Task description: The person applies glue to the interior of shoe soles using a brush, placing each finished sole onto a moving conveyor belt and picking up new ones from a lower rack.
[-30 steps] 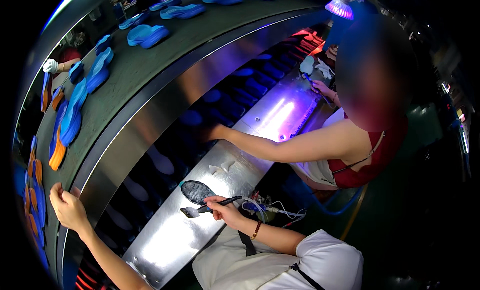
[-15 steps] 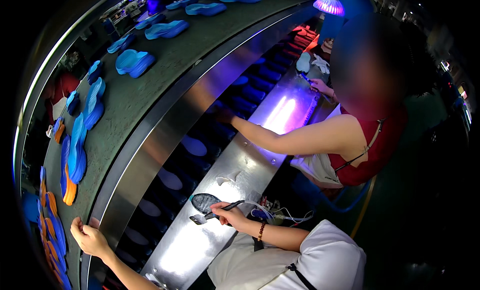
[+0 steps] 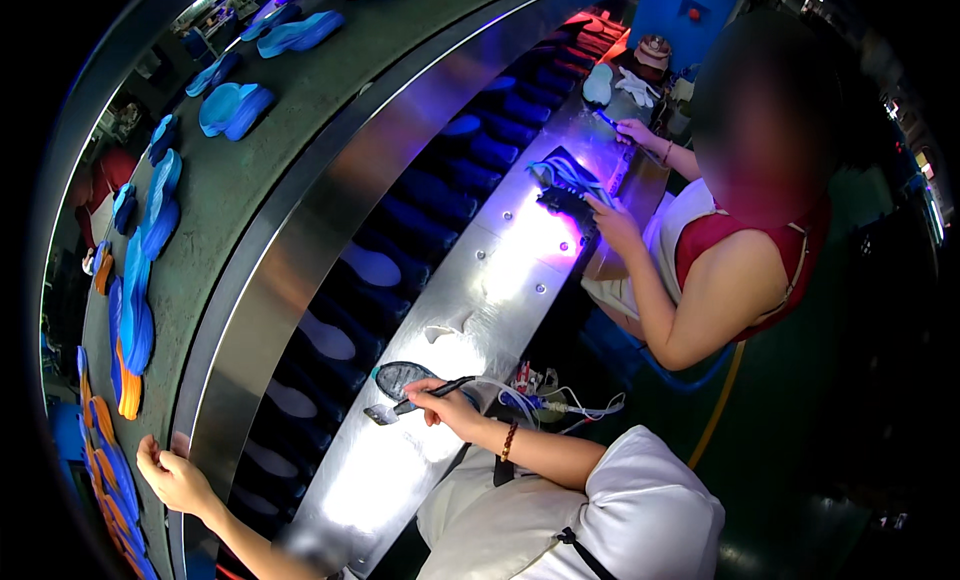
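My right hand (image 3: 445, 408) is closed round the dark handle of a flat brush (image 3: 381, 414), its broad tip over the metal worktop. A pale tube runs from the handle's end toward my body. Just beyond the brush lies a dark oval dish (image 3: 392, 378), partly covered by my fingers. At the left, my left hand (image 3: 178, 477) rests by the edge of the green belt (image 3: 250, 190), fingers loosely curled, thumb apart, holding nothing I can see. Blue and orange shoe soles (image 3: 135, 310) lie on that belt near it.
Dark shoes with pale soles (image 3: 327, 335) line a lower channel between belt and worktop (image 3: 385, 480). A small white scrap (image 3: 446, 330) lies beyond the dish. Opposite, a co-worker (image 3: 740, 280) holds a dark shoe (image 3: 570, 195) and a blue-handled tool. Tubes (image 3: 580, 405) hang beside the worktop.
The co-worker's reaching arm has drawn back from the channel, and a dark shoe is now in that hand over the worktop. My hands keep nearly the same pose; the view has shifted slightly.
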Tool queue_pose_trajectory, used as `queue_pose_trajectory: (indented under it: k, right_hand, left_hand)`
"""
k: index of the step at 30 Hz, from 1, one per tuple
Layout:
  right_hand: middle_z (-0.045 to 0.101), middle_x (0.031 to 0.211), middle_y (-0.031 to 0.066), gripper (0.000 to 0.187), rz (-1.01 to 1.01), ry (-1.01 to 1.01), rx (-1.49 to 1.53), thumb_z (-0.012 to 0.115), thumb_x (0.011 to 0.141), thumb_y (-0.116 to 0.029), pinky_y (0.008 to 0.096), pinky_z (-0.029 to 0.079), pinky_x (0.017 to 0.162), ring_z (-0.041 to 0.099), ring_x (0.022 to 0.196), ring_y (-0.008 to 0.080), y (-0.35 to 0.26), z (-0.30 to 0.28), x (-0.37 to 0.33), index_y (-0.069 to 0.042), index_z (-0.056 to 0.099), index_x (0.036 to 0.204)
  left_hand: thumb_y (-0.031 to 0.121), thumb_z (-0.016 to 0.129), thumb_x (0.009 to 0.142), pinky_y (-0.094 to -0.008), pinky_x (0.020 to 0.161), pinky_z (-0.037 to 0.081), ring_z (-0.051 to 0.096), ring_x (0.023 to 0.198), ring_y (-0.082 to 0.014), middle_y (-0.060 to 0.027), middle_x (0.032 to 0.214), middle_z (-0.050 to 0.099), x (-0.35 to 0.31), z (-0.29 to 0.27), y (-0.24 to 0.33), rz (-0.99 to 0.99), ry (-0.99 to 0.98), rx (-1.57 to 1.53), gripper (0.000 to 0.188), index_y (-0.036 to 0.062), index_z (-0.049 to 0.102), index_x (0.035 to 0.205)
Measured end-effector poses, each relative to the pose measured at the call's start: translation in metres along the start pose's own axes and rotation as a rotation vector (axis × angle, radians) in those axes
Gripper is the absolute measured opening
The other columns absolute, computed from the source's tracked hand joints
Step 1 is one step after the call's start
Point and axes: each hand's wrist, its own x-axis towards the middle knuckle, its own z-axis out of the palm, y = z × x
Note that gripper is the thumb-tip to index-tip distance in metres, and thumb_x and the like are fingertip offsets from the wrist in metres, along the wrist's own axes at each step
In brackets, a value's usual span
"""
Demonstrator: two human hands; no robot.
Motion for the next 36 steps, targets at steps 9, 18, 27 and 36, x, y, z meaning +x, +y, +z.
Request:
queue_pose_trajectory:
  k: [9, 18, 27, 36]
  right_hand:
    - [0.053, 0.061, -0.0027, 0.023, -0.085, 0.047, 0.03, 0.059, 0.084, -0.022, 0.0175, 0.032, 0.042, 0.048, 0.048, 0.004, 0.013, -0.008, -0.001, -0.006, 0.057, 0.1]
    - [0.052, 0.06, -0.0019, 0.024, -0.11, 0.084, -0.063, 0.058, 0.085, -0.022, 0.0188, 0.032, 0.044, 0.046, 0.048, 0.0052, 0.022, -0.022, -0.027, -0.005, 0.057, 0.102]
    - [0.054, 0.068, -0.0028, 0.023, -0.136, 0.112, -0.094, 0.057, 0.086, -0.021, 0.0175, 0.034, 0.045, 0.049, 0.049, 0.0043, 0.032, -0.033, -0.036, -0.005, 0.057, 0.102]
    - [0.055, 0.072, -0.0014, 0.023, -0.151, 0.059, -0.055, 0.056, 0.086, -0.02, 0.0172, 0.036, 0.047, 0.051, 0.055, 0.0042, 0.028, -0.024, -0.033, -0.004, 0.056, 0.103]
  left_hand:
    - [0.037, 0.053, 0.086, -0.0408, 0.1, 0.026, 0.031, 0.122, -0.0367, -0.0235, 0.132, 0.03, 0.039, 0.012, -0.004, 0.29, -0.304, -0.124, 0.056, 0.0089, 0.035, 0.132]
    - [0.056, 0.056, 0.075, -0.0387, 0.093, 0.036, 0.048, 0.111, -0.0348, -0.0239, 0.113, 0.053, 0.123, 0.082, -0.033, 0.13, -0.472, -0.041, 0.069, 0.0039, 0.048, 0.121]
    - [0.031, 0.06, 0.08, -0.0392, 0.083, 0.043, 0.057, 0.097, -0.0345, -0.021, 0.1, 0.06, 0.118, 0.092, -0.042, 0.286, -0.403, 0.051, 0.038, 0.0058, 0.056, 0.109]
    - [0.021, 0.057, 0.086, -0.0267, 0.081, 0.041, 0.056, 0.086, -0.0144, -0.0085, 0.089, 0.061, 0.085, 0.049, 0.014, 0.472, -0.371, -0.263, 0.027, -0.0018, 0.059, 0.1]
